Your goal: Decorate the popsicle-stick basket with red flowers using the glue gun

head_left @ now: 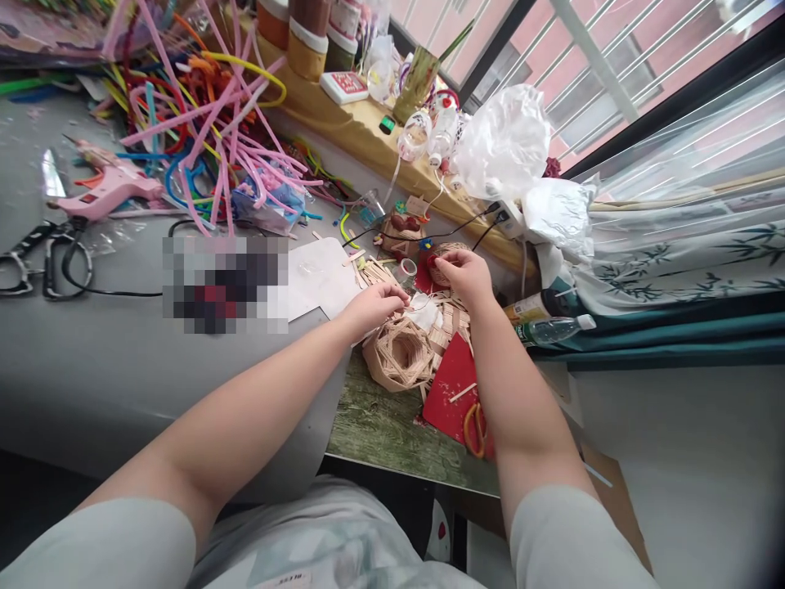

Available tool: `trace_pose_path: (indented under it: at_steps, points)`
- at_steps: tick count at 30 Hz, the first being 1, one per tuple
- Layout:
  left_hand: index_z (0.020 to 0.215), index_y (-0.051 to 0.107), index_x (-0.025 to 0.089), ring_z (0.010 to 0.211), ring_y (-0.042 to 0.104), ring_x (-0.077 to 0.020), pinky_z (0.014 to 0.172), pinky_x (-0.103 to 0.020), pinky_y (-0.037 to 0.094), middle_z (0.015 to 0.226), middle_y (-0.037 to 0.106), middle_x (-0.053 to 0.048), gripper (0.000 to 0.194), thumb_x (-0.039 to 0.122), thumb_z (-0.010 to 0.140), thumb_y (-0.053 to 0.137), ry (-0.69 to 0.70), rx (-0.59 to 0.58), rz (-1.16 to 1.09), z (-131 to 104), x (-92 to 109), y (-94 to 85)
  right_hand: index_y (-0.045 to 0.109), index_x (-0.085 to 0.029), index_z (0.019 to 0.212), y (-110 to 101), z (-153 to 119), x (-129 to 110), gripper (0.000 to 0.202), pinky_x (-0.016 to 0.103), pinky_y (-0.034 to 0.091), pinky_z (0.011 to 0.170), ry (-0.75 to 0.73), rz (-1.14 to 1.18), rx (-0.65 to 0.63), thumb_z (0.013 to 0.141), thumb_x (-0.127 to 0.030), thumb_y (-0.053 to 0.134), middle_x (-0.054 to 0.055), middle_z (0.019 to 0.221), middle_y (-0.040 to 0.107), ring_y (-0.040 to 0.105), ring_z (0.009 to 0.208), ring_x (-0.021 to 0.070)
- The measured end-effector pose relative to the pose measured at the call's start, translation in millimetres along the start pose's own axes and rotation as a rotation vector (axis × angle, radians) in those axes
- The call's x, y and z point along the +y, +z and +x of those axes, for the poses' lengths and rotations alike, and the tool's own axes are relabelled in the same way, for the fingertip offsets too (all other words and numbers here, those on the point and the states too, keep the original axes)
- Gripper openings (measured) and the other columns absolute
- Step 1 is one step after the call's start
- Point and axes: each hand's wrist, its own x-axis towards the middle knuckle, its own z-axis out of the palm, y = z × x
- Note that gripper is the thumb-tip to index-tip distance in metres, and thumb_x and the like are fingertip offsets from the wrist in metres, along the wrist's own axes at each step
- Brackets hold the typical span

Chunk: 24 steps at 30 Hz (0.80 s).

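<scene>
My left hand [379, 307] reaches over the desk with thumb and fingers pinched together; a fine pale strand seems to run from the fingertips, too thin to make out. To its right, my right hand [469, 276] is closed at a small red piece [432, 262], against a round brownish bundle [452, 252] partly hidden behind the fingers. Below both hands stands a ring-shaped basket of stacked craft sticks [401, 353]. White crumpled tissue [424, 312] and loose wooden sticks [371, 276] lie between the hands. A roll of clear tape [405, 270] stands near my left fingertips.
Red card [450, 384] with orange-handled scissors [474, 429] lies by my right forearm. A plastic bottle [555, 330] rests at the right. Pink glue gun [110, 190], black-handled scissors [52, 254] and heaped pipe cleaners [208, 139] occupy the left. Cables hang from a power strip [508, 219].
</scene>
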Motion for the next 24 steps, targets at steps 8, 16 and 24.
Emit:
trace_pose_path:
  at_steps: [8, 16, 24]
  points:
    - [0.087, 0.070, 0.016, 0.080, 0.065, -0.0151, 0.080, -0.031, 0.052, 0.094, 0.074, -0.007, 0.009, 0.020, 0.079, 0.069, 0.142, 0.053, -0.054, 3, -5, 1.1, 0.070, -0.023, 0.090, 20, -128, -13, 0.034, 0.033, 0.057, 0.068, 0.078, 0.608, -0.170, 0.077, -0.051, 0.083, 0.005, 0.086, 0.077, 0.069, 0.074, 0.0205]
    - [0.101, 0.070, 0.015, 0.095, 0.068, -0.0185, 0.090, -0.034, 0.053, 0.101, 0.073, -0.006, 0.029, 0.018, 0.073, 0.078, 0.076, -0.117, 0.071, -7, -9, 9.7, 0.076, -0.024, 0.094, 49, -148, -23, 0.018, 0.029, 0.045, 0.057, 0.095, 0.566, 0.070, 0.086, -0.040, 0.075, -0.001, 0.071, 0.067, 0.056, 0.061, 0.0166]
    - [0.111, 0.068, 0.017, 0.109, 0.068, -0.0216, 0.101, -0.038, 0.052, 0.113, 0.071, -0.007, 0.042, 0.014, 0.070, 0.078, 0.112, -0.208, 0.199, -11, -6, 11.7, 0.078, -0.025, 0.094, 52, -155, -23, 0.013, 0.033, 0.050, 0.068, 0.021, 0.530, 0.170, 0.091, -0.036, 0.070, 0.003, 0.086, 0.073, 0.062, 0.071, 0.0193]
